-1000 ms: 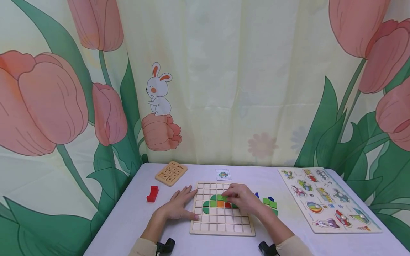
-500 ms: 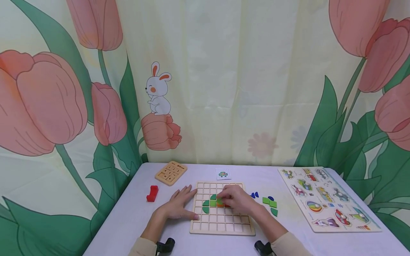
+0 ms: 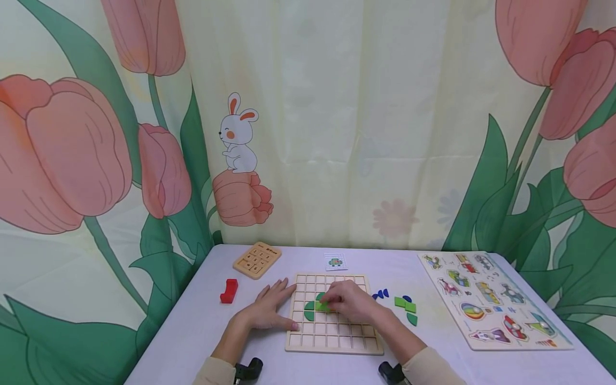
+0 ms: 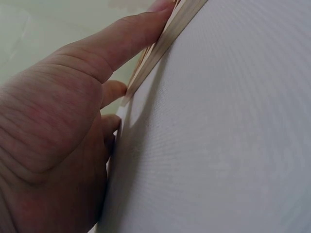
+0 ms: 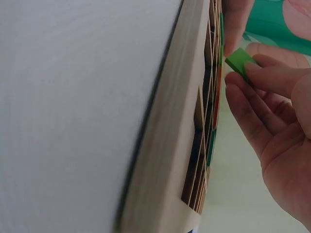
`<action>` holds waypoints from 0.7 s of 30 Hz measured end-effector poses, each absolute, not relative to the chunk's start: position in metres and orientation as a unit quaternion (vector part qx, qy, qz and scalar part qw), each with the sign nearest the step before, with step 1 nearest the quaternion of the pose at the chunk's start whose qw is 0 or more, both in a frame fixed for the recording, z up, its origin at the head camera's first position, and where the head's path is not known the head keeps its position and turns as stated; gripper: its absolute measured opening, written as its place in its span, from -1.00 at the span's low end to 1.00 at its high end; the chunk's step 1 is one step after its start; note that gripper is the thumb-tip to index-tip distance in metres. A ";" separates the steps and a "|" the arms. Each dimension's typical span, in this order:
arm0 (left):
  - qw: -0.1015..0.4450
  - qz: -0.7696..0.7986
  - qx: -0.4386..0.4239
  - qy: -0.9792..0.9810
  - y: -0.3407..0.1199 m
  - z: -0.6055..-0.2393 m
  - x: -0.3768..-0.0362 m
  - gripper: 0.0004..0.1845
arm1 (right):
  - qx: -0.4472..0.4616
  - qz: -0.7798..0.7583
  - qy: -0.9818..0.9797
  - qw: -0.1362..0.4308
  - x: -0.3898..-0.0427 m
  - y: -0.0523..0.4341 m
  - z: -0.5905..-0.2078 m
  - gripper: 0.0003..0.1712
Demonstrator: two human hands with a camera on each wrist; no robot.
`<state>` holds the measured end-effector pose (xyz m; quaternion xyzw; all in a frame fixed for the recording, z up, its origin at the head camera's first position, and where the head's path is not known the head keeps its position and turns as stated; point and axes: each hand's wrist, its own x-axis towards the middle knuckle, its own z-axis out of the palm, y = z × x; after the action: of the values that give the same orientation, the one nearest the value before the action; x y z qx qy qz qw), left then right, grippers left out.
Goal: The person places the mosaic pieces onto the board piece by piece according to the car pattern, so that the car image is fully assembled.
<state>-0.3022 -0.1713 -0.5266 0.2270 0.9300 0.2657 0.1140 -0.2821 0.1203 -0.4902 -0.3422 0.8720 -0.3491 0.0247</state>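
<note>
Green tile [image 5: 241, 61] was pinched in the right hand [image 3: 353, 305] fingers [image 5: 272, 77] just above the grid board [image 3: 332, 342]. Left hand [image 3: 269, 310] fingers lay spread against the board's edge. Placing was judged in hand; lowering squarely into a cell was called for.

The head view looks forward and down from above the person's seat, taking in the whole table [image 3: 202, 321] and the printed curtain behind — a wide, distant look. The 2 wrist views sit low and very near, almost at the tabletop. The left wrist view faces along the left hand [image 4: 53, 145] toward one edge of the wooden grid board [image 3: 332, 342]. The right wrist view faces along another edge of that board, past the right hand [image 5: 277, 121]. All 3 views share the board — its rim especially.
</note>
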 end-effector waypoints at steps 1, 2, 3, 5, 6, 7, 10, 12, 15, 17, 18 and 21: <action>0.114 0.266 0.226 0.930 -0.171 -0.527 -0.302 0.19 | -0.343 -0.348 0.872 0.028 -0.282 0.119 -0.490 -0.77; 0.115 0.267 0.226 0.930 -0.171 -0.527 -0.302 0.19 | -0.346 -0.347 0.871 0.029 -0.283 0.118 -0.490 -0.78; 0.115 0.267 0.225 0.930 -0.171 -0.527 -0.302 0.19 | -0.347 -0.346 0.871 0.033 -0.283 0.117 -0.490 -0.78; 0.116 0.266 0.224 0.930 -0.171 -0.528 -0.303 0.19 | -0.352 -0.341 0.871 0.037 -0.283 0.115 -0.490 -0.79; 0.116 0.264 0.224 0.931 -0.171 -0.528 -0.303 0.19 | -0.354 -0.338 0.872 0.038 -0.283 0.114 -0.489 -0.79; 0.116 0.264 0.223 0.931 -0.171 -0.528 -0.303 0.19 | -0.354 -0.335 0.872 0.042 -0.283 0.113 -0.489 -0.79; 0.116 0.263 0.223 0.932 -0.171 -0.528 -0.303 0.19 | -0.357 -0.325 0.875 0.050 -0.283 0.111 -0.489 -0.78; 0.116 0.263 0.223 0.932 -0.171 -0.528 -0.303 0.19 | -0.357 -0.318 0.877 0.054 -0.283 0.109 -0.489 -0.78; 0.116 0.264 0.223 0.931 -0.171 -0.528 -0.303 0.19 | -0.362 -0.308 0.878 0.056 -0.282 0.107 -0.488 -0.77; 0.115 0.264 0.223 0.931 -0.171 -0.529 -0.303 0.19 | -0.366 -0.303 0.878 0.054 -0.282 0.106 -0.488 -0.77; 0.116 0.264 0.223 0.931 -0.171 -0.529 -0.303 0.19 | -0.367 -0.302 0.878 0.053 -0.282 0.105 -0.489 -0.77; 0.116 0.264 0.223 0.931 -0.171 -0.529 -0.303 0.19 | -0.372 -0.302 0.876 0.054 -0.282 0.103 -0.490 -0.76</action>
<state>-0.3034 -0.1713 -0.5289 0.2227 0.9313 0.2639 0.1158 -0.2821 0.1032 -0.4895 -0.3721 0.8760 -0.3022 0.0539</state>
